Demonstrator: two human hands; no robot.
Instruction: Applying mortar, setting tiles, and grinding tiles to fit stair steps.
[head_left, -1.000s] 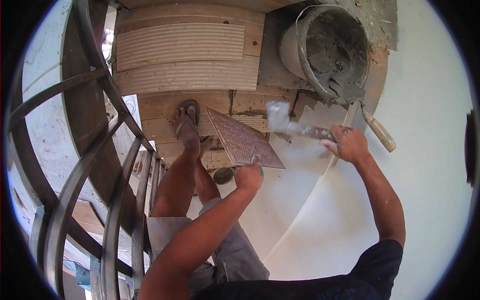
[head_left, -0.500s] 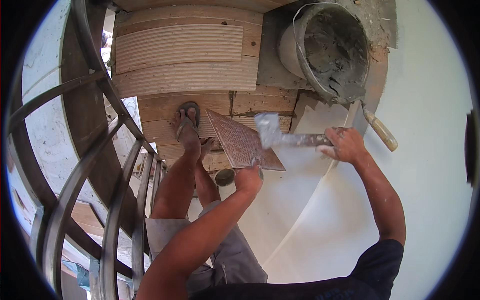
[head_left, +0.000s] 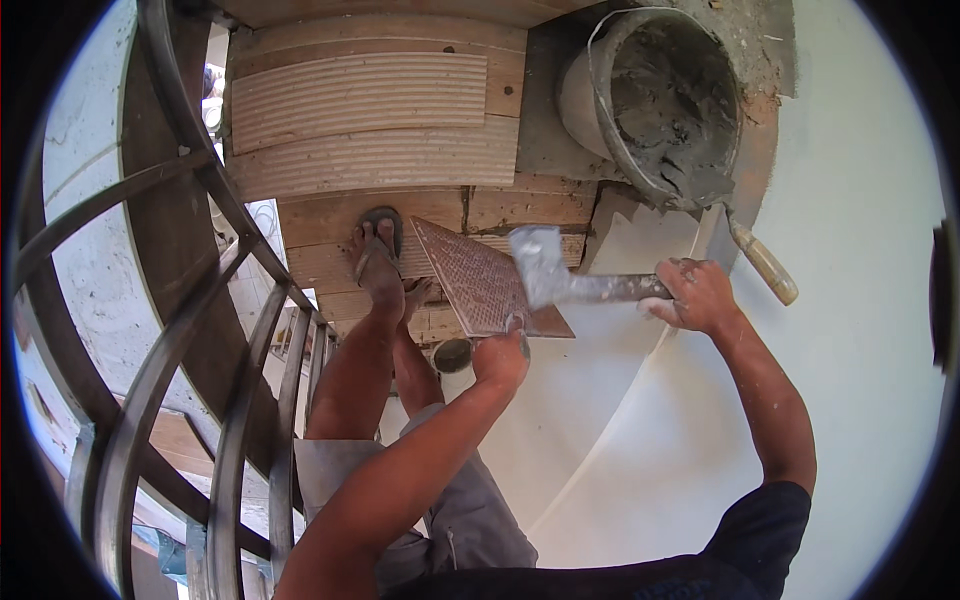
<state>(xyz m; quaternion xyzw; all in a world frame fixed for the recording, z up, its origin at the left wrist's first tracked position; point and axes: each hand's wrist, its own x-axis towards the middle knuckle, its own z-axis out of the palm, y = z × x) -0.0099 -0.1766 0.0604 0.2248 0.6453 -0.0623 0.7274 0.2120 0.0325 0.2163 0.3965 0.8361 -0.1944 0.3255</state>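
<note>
My left hand (head_left: 500, 358) grips the lower edge of a reddish-brown tile (head_left: 470, 280), which is tilted with its grid-patterned face in view. My right hand (head_left: 694, 295) is closed around the handle of a hatchet (head_left: 600, 289). Its pale, mortar-spotted head is at the tile's right side, overlapping it in the view; whether the two touch I cannot tell. Beyond my right hand, a trowel (head_left: 762, 264) with a wooden handle lies by the rim of a bucket (head_left: 583, 108) holding wet grey mortar (head_left: 670, 115).
Ridged tiles (head_left: 360, 100) cover the wooden-looking steps ahead, where my sandalled foot (head_left: 378, 255) stands. A metal railing (head_left: 150, 390) runs along the left. On the right is a pale wall (head_left: 850, 300). A small round container (head_left: 452, 356) sits beside my leg.
My right hand and the hatchet handle have shifted slightly right, with the head close to where it was. The tile and my left hand have barely moved.
</note>
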